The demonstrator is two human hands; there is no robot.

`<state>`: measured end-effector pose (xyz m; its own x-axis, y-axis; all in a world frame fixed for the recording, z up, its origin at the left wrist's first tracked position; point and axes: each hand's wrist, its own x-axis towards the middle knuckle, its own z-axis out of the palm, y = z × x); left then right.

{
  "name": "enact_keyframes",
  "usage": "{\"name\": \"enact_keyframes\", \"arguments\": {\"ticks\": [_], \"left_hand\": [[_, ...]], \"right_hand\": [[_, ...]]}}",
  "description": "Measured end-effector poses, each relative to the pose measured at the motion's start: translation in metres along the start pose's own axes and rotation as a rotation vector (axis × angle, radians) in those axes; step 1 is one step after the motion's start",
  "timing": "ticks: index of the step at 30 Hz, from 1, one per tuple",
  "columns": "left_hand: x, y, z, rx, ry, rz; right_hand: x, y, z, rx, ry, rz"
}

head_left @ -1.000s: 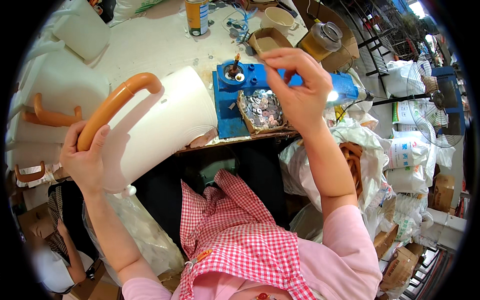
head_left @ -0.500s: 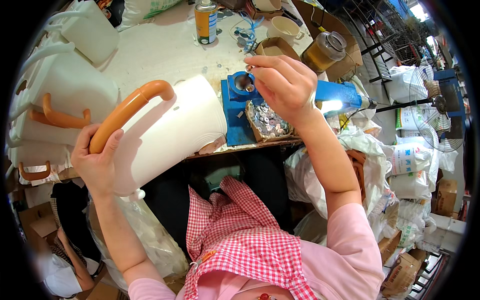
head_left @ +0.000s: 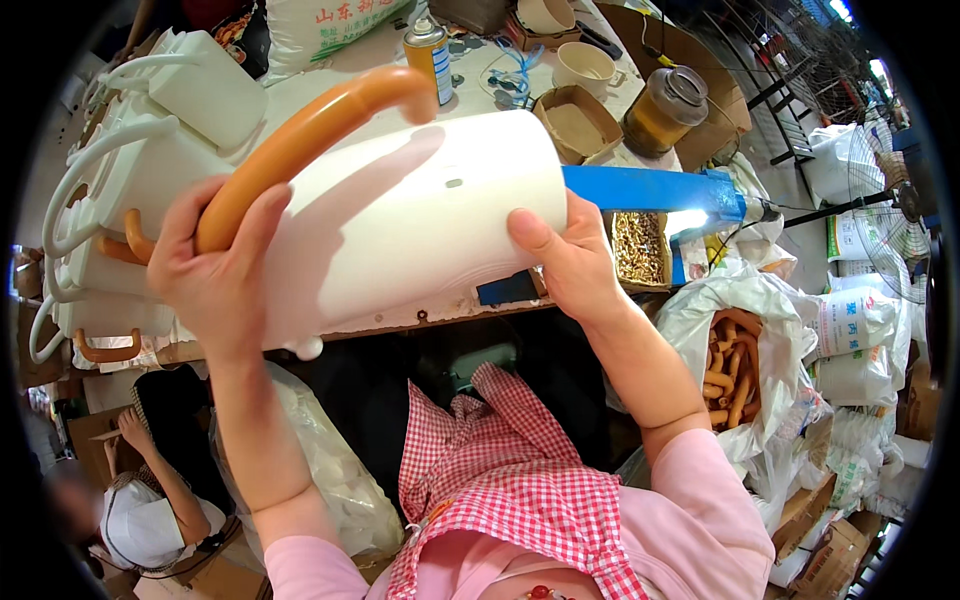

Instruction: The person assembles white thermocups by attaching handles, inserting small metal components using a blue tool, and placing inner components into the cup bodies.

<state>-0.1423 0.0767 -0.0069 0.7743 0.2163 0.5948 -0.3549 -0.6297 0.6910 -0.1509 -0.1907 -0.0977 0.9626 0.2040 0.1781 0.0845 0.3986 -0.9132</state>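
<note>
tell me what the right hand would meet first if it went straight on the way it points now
Likely the white, rounded plastic container: the right hand has its thumb on it near one end. Its other fingers are mostly hidden, so what lies ahead of them is unclear.
</note>
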Motion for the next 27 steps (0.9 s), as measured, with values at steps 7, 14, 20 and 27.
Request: {"name": "enact_keyframes", "arguments": {"ticks": [7,14,20,27], "left_hand": [[0.007,-0.002,0.037,-0.097,-0.053,0.021],[0.015,-0.002,0.048,-0.12,-0.075,0.013],[0.018,-0.006,0.06,-0.162,-0.112,-0.01],[0.019,-0.01,0.06,-0.058,-0.213,-0.083]], "right_hand": [[0.003,0.002,-0.025,-0.01,0.085,-0.058],[0.004,-0.003,-0.026,-0.043,0.142,-0.042],[0.003,-0.006,-0.031,-0.047,0.165,-0.032],[-0.001,-0.014,-0.027,-0.042,0.165,0.145]]}}
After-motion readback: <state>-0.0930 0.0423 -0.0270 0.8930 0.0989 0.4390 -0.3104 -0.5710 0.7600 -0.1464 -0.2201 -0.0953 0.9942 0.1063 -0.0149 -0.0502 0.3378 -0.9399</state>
